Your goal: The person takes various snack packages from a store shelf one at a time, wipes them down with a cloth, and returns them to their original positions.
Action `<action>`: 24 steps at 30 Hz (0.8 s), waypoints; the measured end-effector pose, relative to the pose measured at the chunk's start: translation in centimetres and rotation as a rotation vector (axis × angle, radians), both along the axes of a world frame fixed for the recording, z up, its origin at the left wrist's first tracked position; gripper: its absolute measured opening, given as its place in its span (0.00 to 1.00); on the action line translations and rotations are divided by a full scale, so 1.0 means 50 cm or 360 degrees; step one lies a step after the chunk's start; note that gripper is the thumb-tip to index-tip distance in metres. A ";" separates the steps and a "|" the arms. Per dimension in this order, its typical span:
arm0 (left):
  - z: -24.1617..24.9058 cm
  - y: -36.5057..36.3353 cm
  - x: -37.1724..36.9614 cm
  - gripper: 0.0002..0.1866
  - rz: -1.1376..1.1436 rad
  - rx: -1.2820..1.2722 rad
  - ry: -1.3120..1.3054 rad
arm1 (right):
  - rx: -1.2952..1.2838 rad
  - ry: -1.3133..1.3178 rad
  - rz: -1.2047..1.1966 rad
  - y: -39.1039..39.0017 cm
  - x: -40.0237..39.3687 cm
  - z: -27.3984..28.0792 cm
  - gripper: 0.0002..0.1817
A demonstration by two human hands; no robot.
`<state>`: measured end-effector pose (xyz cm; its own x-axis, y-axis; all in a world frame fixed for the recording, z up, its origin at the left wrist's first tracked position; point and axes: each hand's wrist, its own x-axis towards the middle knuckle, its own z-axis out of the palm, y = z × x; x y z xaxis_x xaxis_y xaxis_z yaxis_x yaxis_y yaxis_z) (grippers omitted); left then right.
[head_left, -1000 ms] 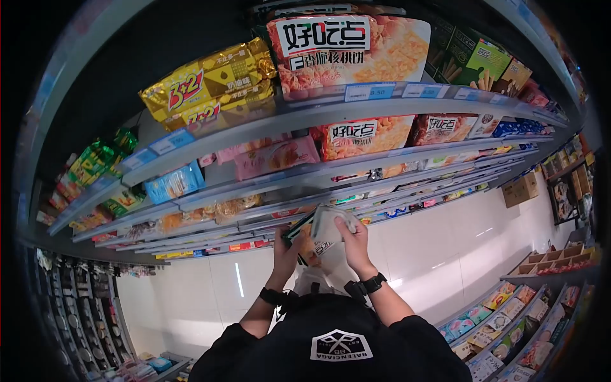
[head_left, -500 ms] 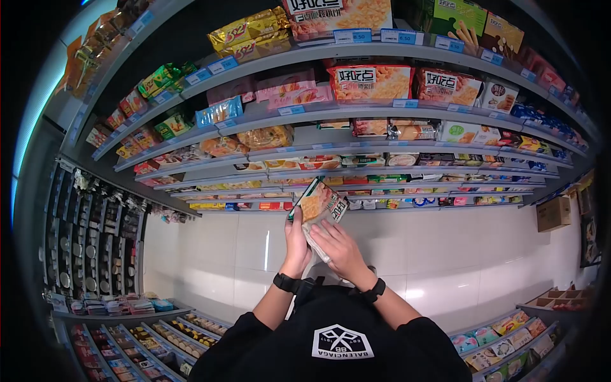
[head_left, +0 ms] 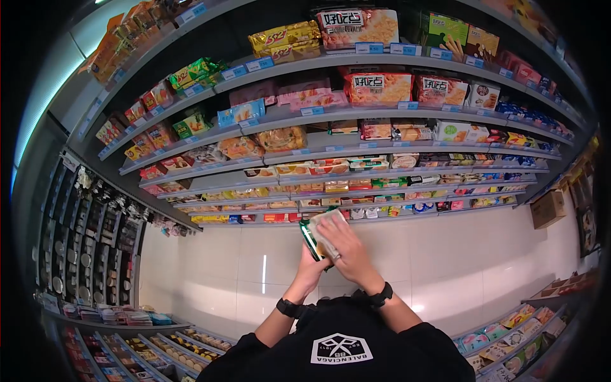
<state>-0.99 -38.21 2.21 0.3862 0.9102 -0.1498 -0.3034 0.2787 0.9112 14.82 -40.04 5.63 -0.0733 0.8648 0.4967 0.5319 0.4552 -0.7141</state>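
A green-edged packet (head_left: pixel 310 239) is gripped by the left hand (head_left: pixel 309 267), its fingers mostly hidden. The packet is partly covered by the right hand (head_left: pixel 345 243), fingers nearly straight.

The one view looks from the wearer's head, forward and steeply down, through a wide, bulging lens with dark corners. The black shirt (head_left: pixel 344 321) sits close at bottom centre, left hand (head_left: pixel 309 266) and right hand (head_left: pixel 347 245) mid-frame, shelves (head_left: pixel 356 113) curving across the upper half.
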 end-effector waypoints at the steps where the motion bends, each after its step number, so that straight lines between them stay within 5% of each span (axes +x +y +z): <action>1: -0.010 -0.007 -0.018 0.42 0.0040 -0.0216 -0.0064 | -0.0005 -0.0013 -0.0009 -0.018 -0.024 0.001 0.35; 4: -0.042 -0.021 -0.068 0.46 0.0039 -0.0243 -0.0037 | 0.0051 -0.0266 0.0234 -0.052 -0.073 -0.003 0.34; 6: -0.037 -0.027 -0.097 0.45 -0.0147 0.0415 0.0518 | 0.0040 -0.0167 0.0220 -0.061 -0.080 -0.006 0.30; 8: -0.019 -0.042 -0.105 0.48 -0.0124 0.0409 0.0436 | 0.0119 -0.0253 0.0000 -0.066 -0.082 -0.004 0.28; 10: 0.004 -0.050 -0.105 0.50 -0.0343 0.0466 0.0359 | 0.0183 0.0079 -0.0380 -0.061 -0.076 0.006 0.28; 12: -0.002 -0.058 -0.114 0.43 -0.0371 0.0619 0.0412 | 0.0207 0.0035 -0.0434 -0.068 -0.079 0.025 0.28; 14: -0.029 -0.054 -0.130 0.35 -0.0409 -0.0323 -0.0235 | 0.0174 -0.0255 -0.0365 -0.091 -0.088 0.048 0.32; 18: 0.026 -0.069 -0.109 0.33 -0.0124 -0.0523 -0.0707 | 0.0097 -0.0415 0.0045 -0.129 -0.109 0.058 0.34; 24: 0.005 -0.067 -0.132 0.33 -0.0084 -0.0452 -0.1194 | 0.0132 -0.0408 0.0125 -0.145 -0.097 0.043 0.37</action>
<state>-7.60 -41.54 2.46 0.5173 0.8540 -0.0560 -0.7867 0.5003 0.3618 9.95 -47.27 7.77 -0.2708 0.8087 0.5222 0.6513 0.5534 -0.5192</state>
